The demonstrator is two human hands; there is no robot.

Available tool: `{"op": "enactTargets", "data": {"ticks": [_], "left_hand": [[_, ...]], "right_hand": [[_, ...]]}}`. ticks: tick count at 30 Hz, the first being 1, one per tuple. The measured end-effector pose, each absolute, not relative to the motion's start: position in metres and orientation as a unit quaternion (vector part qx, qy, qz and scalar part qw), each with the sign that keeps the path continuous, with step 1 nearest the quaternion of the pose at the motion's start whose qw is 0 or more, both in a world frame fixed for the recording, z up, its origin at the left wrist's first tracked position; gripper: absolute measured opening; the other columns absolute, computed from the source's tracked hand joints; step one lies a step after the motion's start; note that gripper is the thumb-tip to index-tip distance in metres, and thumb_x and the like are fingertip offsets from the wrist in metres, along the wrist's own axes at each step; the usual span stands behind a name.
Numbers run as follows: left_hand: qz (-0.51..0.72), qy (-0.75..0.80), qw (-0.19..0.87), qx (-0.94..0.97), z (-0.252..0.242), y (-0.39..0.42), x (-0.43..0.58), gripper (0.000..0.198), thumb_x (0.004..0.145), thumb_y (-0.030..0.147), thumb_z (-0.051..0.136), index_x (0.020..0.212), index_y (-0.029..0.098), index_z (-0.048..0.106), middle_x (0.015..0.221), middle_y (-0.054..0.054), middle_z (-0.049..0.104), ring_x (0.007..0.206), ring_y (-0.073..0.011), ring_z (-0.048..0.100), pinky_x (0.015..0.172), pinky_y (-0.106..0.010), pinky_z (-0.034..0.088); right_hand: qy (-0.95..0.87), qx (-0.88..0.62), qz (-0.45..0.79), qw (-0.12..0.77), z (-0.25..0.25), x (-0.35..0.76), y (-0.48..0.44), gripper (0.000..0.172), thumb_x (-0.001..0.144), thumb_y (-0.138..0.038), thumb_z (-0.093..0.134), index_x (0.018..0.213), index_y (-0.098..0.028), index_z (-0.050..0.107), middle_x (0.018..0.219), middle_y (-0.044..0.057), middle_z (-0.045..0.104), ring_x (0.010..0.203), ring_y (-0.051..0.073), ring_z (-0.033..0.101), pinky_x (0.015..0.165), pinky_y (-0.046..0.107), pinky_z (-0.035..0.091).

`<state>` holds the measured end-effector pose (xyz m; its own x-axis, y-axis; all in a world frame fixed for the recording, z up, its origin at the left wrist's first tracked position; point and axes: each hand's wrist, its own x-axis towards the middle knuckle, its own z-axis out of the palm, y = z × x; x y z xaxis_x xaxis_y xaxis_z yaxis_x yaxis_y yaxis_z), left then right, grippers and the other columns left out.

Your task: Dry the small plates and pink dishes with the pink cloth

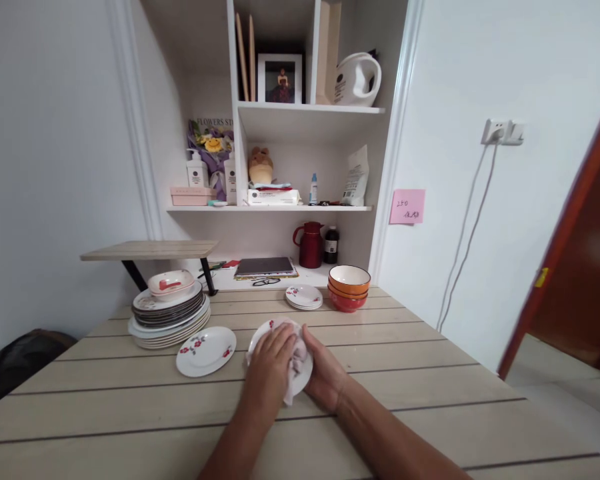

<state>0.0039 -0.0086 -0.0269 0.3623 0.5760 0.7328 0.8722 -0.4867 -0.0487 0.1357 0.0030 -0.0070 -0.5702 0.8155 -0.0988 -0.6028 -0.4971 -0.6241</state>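
Note:
My right hand (326, 370) grips the right rim of a small white plate (304, 379) with a red flower pattern, held a little above the table or resting on it; I cannot tell which. On the plate's face, my left hand (270, 363) presses a crumpled pale pink cloth (298, 357), its fingers bent over the fabric. A corner of the cloth hangs past the plate's near edge. To the left lies another flowered plate (207, 351), flat on the table. Behind my hands sits a short stack of small flowered plates (304, 297).
On the wooden table (430, 427), a tall stack of plates (173, 320) topped by a bowl (171, 283) stands left, near a small raised shelf (150, 250). Stacked bowls (349, 290) stand at the back right. Behind are a laptop (265, 266), glasses (266, 282) and a red jug (311, 245).

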Motion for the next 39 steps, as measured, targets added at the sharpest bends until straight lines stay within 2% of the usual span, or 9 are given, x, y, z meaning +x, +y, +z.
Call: {"op": "enactTargets", "data": {"ticks": [6,11,14,17,22,26,31,35,39], "left_hand": [[-0.289,-0.641,0.181,-0.687,-0.021,-0.008,-0.009,0.052,0.09,0.009,0.036,0.141,0.013,0.045,0.146,-0.015,0.048,0.136,-0.0266,0.043,0.109,-0.053,0.037],[-0.288,-0.56,0.21,-0.748,-0.033,-0.01,0.01,0.051,0.09,0.011,0.04,0.14,0.018,0.048,0.145,-0.011,0.05,0.136,-0.023,0.044,0.11,-0.044,0.038],[-0.291,-0.488,0.216,-0.794,-0.032,-0.012,0.019,0.054,0.088,0.01,0.042,0.141,0.019,0.045,0.147,-0.008,0.048,0.138,-0.0207,0.041,0.113,-0.042,0.036],[-0.294,-0.505,0.207,-0.785,-0.026,-0.014,0.014,0.056,0.088,0.011,0.041,0.144,0.018,0.042,0.15,-0.008,0.044,0.14,-0.0211,0.037,0.113,-0.044,0.035],[-0.31,-0.608,0.203,-0.702,-0.027,-0.012,0.001,0.052,0.091,0.017,0.04,0.143,0.015,0.042,0.149,-0.013,0.044,0.139,-0.0267,0.039,0.11,-0.049,0.037],[-0.297,-0.547,0.23,-0.748,-0.037,-0.012,0.015,0.053,0.089,0.014,0.043,0.142,0.016,0.044,0.148,-0.011,0.046,0.137,-0.0259,0.041,0.109,-0.046,0.039],[-0.296,-0.459,0.223,-0.808,-0.033,-0.014,0.024,0.058,0.086,0.012,0.046,0.144,0.016,0.041,0.148,-0.009,0.046,0.138,-0.0232,0.04,0.111,-0.042,0.038],[-0.313,-0.521,0.205,-0.767,-0.026,-0.013,0.011,0.058,0.088,0.012,0.043,0.145,0.018,0.039,0.149,-0.009,0.045,0.139,-0.0227,0.039,0.111,-0.045,0.037],[-0.323,-0.548,0.225,-0.739,-0.021,-0.016,0.009,0.058,0.086,0.012,0.046,0.143,0.02,0.043,0.15,-0.009,0.044,0.14,-0.025,0.037,0.113,-0.051,0.033]], "right_hand": [[-0.265,-0.276,0.8,0.462,-0.002,0.127,-0.004,0.042,0.091,-0.044,0.055,0.115,-0.011,0.064,0.097,0.01,0.076,0.083,0.02,0.071,0.081,0.033,0.053],[-0.222,-0.254,0.808,0.483,-0.004,0.141,0.008,0.043,0.092,-0.047,0.054,0.116,-0.013,0.063,0.092,0.009,0.077,0.072,0.018,0.07,0.074,0.032,0.054],[-0.237,-0.243,0.826,0.451,-0.007,0.141,0.008,0.048,0.09,-0.05,0.056,0.117,-0.011,0.064,0.093,0.009,0.076,0.079,0.018,0.07,0.078,0.03,0.053],[-0.257,-0.25,0.818,0.45,-0.01,0.134,0.004,0.048,0.088,-0.049,0.059,0.117,-0.011,0.065,0.095,0.009,0.076,0.082,0.017,0.07,0.082,0.029,0.052],[-0.223,-0.27,0.799,0.488,-0.009,0.131,0.006,0.041,0.092,-0.042,0.055,0.117,-0.011,0.064,0.093,0.01,0.076,0.073,0.018,0.07,0.076,0.031,0.053],[-0.194,-0.24,0.819,0.483,-0.007,0.141,0.011,0.042,0.093,-0.045,0.052,0.115,-0.011,0.063,0.094,0.01,0.076,0.075,0.018,0.071,0.073,0.031,0.054],[-0.202,-0.234,0.85,0.426,-0.008,0.141,0.009,0.049,0.09,-0.053,0.054,0.112,-0.01,0.065,0.097,0.011,0.076,0.086,0.02,0.071,0.079,0.03,0.054],[-0.224,-0.251,0.822,0.46,-0.011,0.135,0.007,0.043,0.091,-0.047,0.055,0.114,-0.012,0.065,0.092,0.006,0.076,0.075,0.015,0.07,0.072,0.025,0.053],[-0.202,-0.195,0.845,0.456,-0.009,0.132,0.006,0.04,0.094,-0.041,0.052,0.119,-0.011,0.062,0.097,0.008,0.076,0.082,0.016,0.07,0.074,0.025,0.052]]}}
